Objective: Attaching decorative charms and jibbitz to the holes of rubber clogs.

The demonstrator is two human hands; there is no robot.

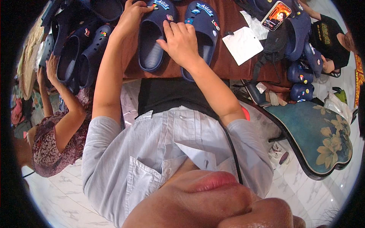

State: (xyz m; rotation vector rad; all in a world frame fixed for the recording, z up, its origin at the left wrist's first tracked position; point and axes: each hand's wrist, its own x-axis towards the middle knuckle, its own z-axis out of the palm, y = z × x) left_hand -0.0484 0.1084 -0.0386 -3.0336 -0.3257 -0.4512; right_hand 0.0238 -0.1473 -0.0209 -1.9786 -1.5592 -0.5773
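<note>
Two navy foam clogs lie side by side on a brown table (232, 22), toes pointing away from the person, heel openings toward the body.

Left hand (133, 15): laid over the toe end of the left clog (152, 41), fingers curled on its upper. Whether they pinch anything there I cannot tell; the fingertips are partly cut off by the top edge.

Right hand (181, 43): resting palm down across the gap between the two clogs, fingers spread flat, tips on the inner edge of the left clog, heel of the hand over the opening of the right clog (203, 28). Open, pressing rather than clasping.

Clog look: dark blue, smooth rounded uppers, deep oval foot openings, textured footbed visible in the left one. Small coloured charms dot both toe caps, and each carries a light blue lettered charm strip near the toe.

Just right of the right hand, a white paper sheet (242, 45). Beyond it, a phone (276, 15) with a lit screen. Left of the left hand, more dark blue clogs (81, 53), where another person's hand (51, 66) reaches.
</note>
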